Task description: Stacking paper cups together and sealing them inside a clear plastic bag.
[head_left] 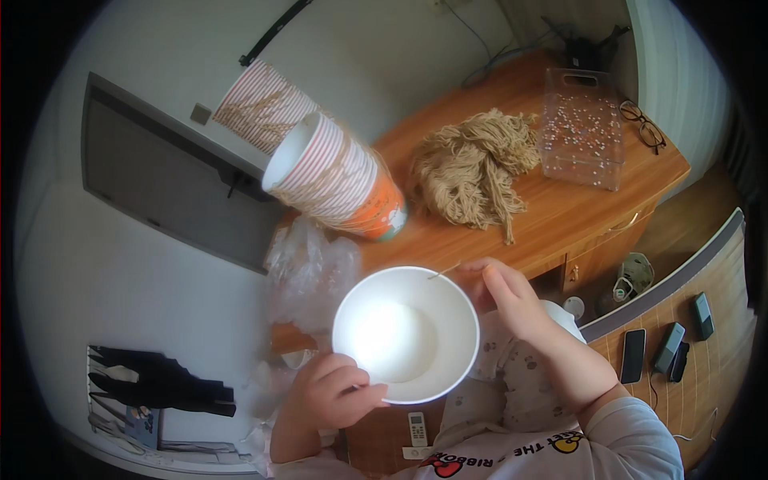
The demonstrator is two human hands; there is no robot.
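My left hand (332, 392) is closed on the near left rim of a large white paper bucket (444, 328), its open mouth tilted up towards me. At the bucket's far right rim, my right hand (512, 298) pinches a thin tan strand of twine (442, 273). That strand's end reaches over the rim into the mouth; the rest is hidden. Beyond the bucket lies a loose heap of tan twine (472, 168) on the wooden desk (552, 220). Left of the heap, a stack of striped and orange paper buckets (344, 188) leans, with tan strands around it.
Behind it stands another striped bucket stack (260, 104). A clear tray with small beads (582, 136) and eyeglasses (642, 126) lie at the desk's right. Crumpled clear plastic bags (312, 272) are left of my bucket. A phone (633, 356) lies at right, a remote control (418, 430) near my lap.
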